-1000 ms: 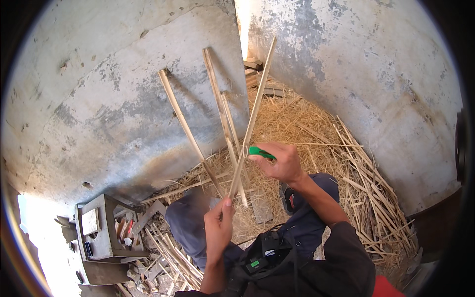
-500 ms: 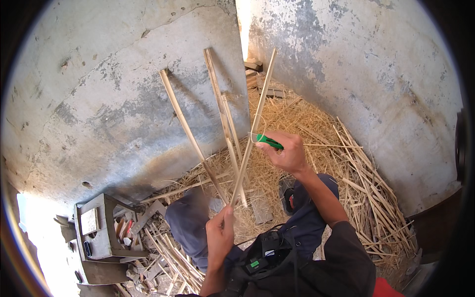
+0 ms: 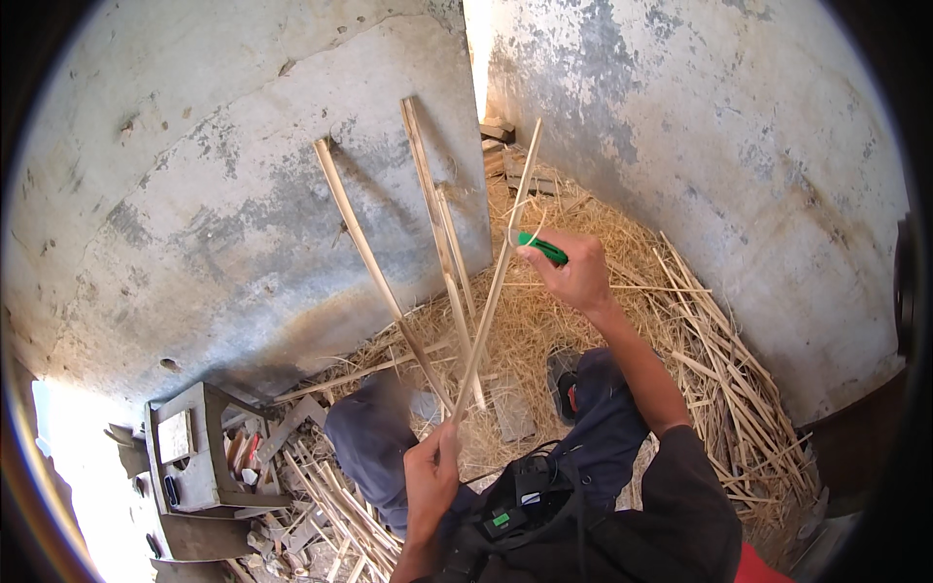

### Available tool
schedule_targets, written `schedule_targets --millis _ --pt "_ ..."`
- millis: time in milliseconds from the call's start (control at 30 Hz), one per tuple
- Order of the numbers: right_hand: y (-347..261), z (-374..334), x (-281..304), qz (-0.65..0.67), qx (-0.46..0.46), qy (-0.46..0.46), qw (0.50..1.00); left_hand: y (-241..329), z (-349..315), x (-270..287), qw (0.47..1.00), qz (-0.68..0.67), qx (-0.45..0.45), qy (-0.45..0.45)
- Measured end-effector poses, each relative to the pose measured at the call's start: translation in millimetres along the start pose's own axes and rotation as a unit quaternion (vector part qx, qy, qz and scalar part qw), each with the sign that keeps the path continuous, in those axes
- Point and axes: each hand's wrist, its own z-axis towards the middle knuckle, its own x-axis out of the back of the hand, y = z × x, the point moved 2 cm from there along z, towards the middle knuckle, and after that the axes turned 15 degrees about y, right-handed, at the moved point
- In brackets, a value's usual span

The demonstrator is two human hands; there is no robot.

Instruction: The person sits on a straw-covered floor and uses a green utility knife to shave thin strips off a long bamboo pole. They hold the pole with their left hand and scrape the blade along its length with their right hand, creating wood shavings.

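One pale strip point(image 3: 491, 301) is slanting over the straw point(image 3: 637, 257), your left hand point(image 3: 431, 476) pinching its lower end. Your right hand point(image 3: 573, 267) is clasping a green tool point(image 3: 546, 248) at its upper half; a thin curl point(image 3: 542, 224) is arching there. Shaving is seemingly partway, the tip remaining. Three strips point(image 3: 361, 233) are leaning toward the left wall's point(image 3: 224, 243) right edge.

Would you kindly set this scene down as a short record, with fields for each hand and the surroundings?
Left hand: grips the lower end of a long pale strip
Right hand: holds a green-handled tool at the strip's upper half
Beyond the hands: three slanting strips before a worn wall
Ground: straw-like shavings
Right side: heap of loose strips
Lower left: grey box with items inside
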Motion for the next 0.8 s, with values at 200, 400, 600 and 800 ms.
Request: schedule_targets --millis 200,400,600,800 --pt "45.9 23.1 2.4 -0.080 -0.024 -0.021 0.996 -4.0 -12.3 7.4 1.000 0.005 0.017 -0.016" --pt "76.7 42.1 -4.6 -0.094 -0.085 -0.001 0.992 -7.9 -18.5 13.6 0.999 0.019 0.023 -0.023" --pt "78.1 48.2 -20.3 -0.118 -0.109 -0.055 0.986 -19.9 -13.3 19.0 0.999 0.014 0.034 -0.011" --pt "175.8 60.7 -12.6 -0.187 -0.250 0.027 0.950 -14.5 -26.5 38.9 0.995 0.066 0.062 -0.028"
